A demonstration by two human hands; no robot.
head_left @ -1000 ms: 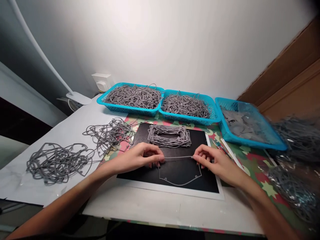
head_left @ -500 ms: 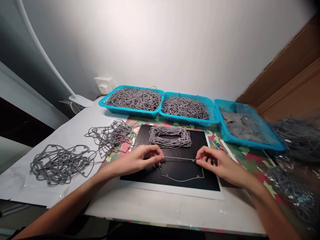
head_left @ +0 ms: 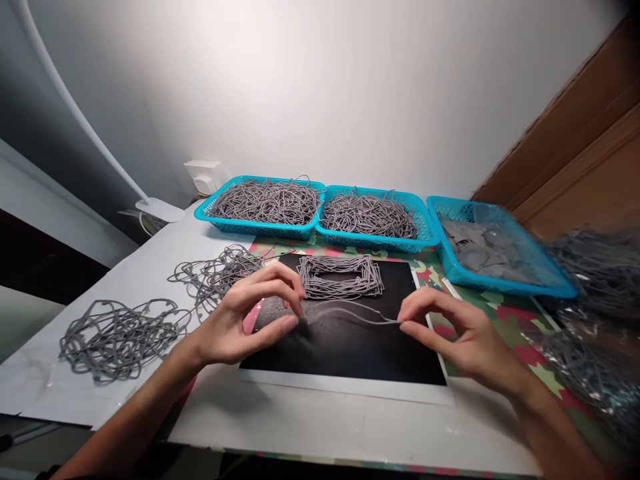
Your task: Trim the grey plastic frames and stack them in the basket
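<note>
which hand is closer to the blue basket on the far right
Right. The right hand is over the black mat's right edge, just in front and to the left of the basket; the left hand is farther left, over the mat's left edge.

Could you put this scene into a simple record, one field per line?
Left hand: fingertips near the blurred end of a thin gray piece; grip unclear
Right hand: pinching the piece's other end
Beneath: black sheet
Sheet's far part: stack of gray frames
To the left: two tangled gray piles
At the back: three blue baskets
</note>
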